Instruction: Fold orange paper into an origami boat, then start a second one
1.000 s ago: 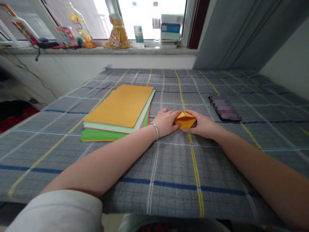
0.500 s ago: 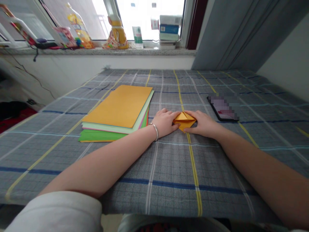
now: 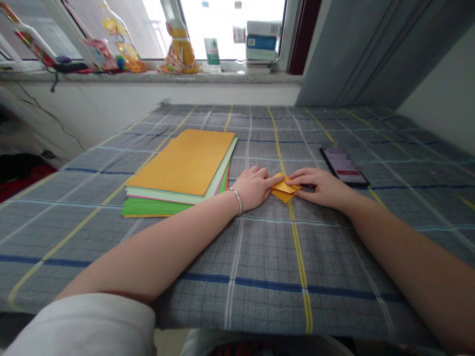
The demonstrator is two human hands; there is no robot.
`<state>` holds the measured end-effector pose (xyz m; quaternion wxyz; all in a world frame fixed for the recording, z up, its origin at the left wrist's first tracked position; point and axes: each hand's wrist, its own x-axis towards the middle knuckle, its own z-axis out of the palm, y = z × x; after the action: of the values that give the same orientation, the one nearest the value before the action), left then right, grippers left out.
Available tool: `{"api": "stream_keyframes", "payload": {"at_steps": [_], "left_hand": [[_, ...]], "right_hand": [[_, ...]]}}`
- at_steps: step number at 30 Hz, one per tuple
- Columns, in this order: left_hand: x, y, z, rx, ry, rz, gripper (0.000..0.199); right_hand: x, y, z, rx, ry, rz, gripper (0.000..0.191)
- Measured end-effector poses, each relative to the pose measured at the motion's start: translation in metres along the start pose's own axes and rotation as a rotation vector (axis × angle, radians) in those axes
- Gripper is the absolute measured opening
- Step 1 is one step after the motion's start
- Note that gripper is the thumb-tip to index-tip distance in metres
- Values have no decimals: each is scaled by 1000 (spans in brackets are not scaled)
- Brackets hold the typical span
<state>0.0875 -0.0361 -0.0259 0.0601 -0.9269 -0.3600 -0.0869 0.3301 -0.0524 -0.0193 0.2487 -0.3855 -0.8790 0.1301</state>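
Across the plaid cloth [image 3: 267, 252], leftmost: a coloured paper stack [image 3: 181, 163]. Next we note the left hand [image 3: 254, 188], forefinger laid on the folded orange paper [image 3: 285, 194], which lies between both hands. Right hand [image 3: 321, 187]: fingertips and thumb at its right side. Whether either grips, we cannot tell. Farther right, a phone [image 3: 343, 168].

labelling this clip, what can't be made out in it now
All in the head view:
Folded orange paper: parts covered by the left hand and right hand.
Paper stack: part of its near edge, behind the left forearm.
Phone: part of its screen, under pixelation.
White-and-green tube: its print, too small and blurred.
Right arm: upper part, cut off by the picture's edge.
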Motion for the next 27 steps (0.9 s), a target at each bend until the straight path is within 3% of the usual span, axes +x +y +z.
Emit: {"api": "stream_keyframes", "payload": {"at_steps": [6,12,22,27], "left_hand": [[-3,-1,-1,-65,15,32,47],[-1,1,-4,-108,0,68,44],[3,7,-2,-150,6,73,41],[3,10,-2,-154,25,52,43]], "right_hand": [[-2,-1,-2,-74,-47,-9,30],[-1,0,6,-80,-15,54,28],[7,-18,13,-229,-22,199,31],[8,-16,17,-287,-38,202,44]]}}
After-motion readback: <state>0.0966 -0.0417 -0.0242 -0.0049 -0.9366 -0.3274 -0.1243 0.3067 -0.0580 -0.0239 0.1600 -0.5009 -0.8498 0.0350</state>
